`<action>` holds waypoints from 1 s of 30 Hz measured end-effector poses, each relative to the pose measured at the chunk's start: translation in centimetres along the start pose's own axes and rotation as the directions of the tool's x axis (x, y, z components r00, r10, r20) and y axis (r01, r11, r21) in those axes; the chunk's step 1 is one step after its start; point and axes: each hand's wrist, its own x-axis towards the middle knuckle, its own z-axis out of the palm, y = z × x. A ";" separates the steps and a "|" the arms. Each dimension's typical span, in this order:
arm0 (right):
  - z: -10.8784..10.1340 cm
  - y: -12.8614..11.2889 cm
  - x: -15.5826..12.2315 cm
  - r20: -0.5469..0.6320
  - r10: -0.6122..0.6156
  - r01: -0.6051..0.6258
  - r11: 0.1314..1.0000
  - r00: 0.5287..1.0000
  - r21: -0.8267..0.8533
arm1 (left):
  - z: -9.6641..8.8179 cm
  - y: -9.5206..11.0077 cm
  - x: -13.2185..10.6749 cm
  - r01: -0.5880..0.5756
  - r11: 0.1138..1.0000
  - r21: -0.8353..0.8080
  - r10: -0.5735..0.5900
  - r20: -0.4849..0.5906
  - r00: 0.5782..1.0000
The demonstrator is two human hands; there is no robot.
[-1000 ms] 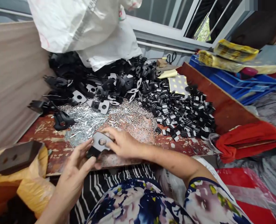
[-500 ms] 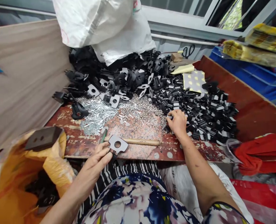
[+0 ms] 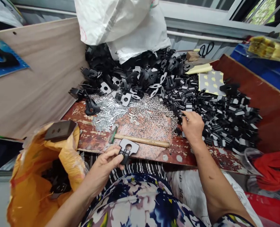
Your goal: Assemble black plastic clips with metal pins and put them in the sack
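In the head view, my left hand point(image 3: 110, 160) is closed on a black plastic clip with a flat grey face point(image 3: 132, 147) and a round hole. It is held at the table's front edge, thumb on its black end. My right hand point(image 3: 193, 126) reaches to the near left side of a pile of small black clip parts point(image 3: 215, 116), thumb and forefinger pinched; what is between the fingertips is too small to tell. A hammer point(image 3: 142, 139) with a wooden handle and green head lies just beyond the left hand's clip. Thin metal pins point(image 3: 109, 110) and tiny metal bits point(image 3: 151, 110) lie behind it.
Larger black clips point(image 3: 130, 75) are heaped at the back under a white sack point(image 3: 123, 25). An orange bag point(image 3: 23, 189) with black parts inside stands at left, a dark block point(image 3: 59, 130) on its rim. Wooden boards point(image 3: 47, 78) flank the table. A yellow-dotted sheet point(image 3: 212, 82) lies on the pile.
The clip in my left hand has turned, so its black end now shows under the thumb. My right hand stays pinched by the small parts. The view has shifted to the left.
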 end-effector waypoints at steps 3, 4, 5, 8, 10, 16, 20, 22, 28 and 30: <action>-1.5 -6.1 -1.5 0.047 -0.033 0.013 0.925 0.998 0.380 | 1.7 0.9 0.4 0.013 0.997 -0.082 -0.009 0.049 0.999; -1.7 -8.3 -2.3 0.095 -0.056 0.002 0.872 0.994 0.489 | 2.4 1.2 0.5 0.015 0.994 -0.105 -0.007 0.072 0.997; -1.7 -10.5 -3.1 0.134 -0.082 -0.008 0.823 0.988 0.567 | 3.1 1.5 0.7 0.013 0.992 -0.125 -0.001 0.096 0.995; -1.2 -15.3 -5.4 0.170 -0.130 -0.016 0.746 0.977 0.666 | 4.6 1.9 0.9 -0.024 0.983 -0.183 0.052 0.146 0.988; -0.7 -16.8 -6.4 0.147 -0.134 -0.002 0.735 0.980 0.678 | 5.1 2.1 1.0 -0.058 0.974 -0.220 0.095 0.163 0.982; -0.4 -16.8 -7.2 0.139 -0.184 0.024 0.679 0.973 0.734 | 4.4 2.0 0.8 -0.069 0.961 -0.268 0.121 0.185 0.975; -0.5 -16.6 -8.1 0.178 -0.268 0.044 0.657 0.947 0.753 | 3.5 1.5 0.9 0.009 0.962 -0.273 0.059 0.241 0.969; -0.6 -16.7 -8.7 0.225 -0.312 0.029 0.641 0.923 0.767 | 3.2 1.4 0.9 0.045 0.968 -0.247 0.018 0.246 0.969; -1.6 -16.2 -8.7 0.490 -0.404 -0.230 0.541 0.772 0.809 | 2.8 1.7 1.2 -0.119 0.993 0.019 0.116 0.133 0.984; -1.7 -14.9 -7.4 0.502 -0.418 -0.157 0.629 0.757 0.761 | 2.5 1.6 1.4 -0.138 0.989 0.050 0.130 0.133 0.983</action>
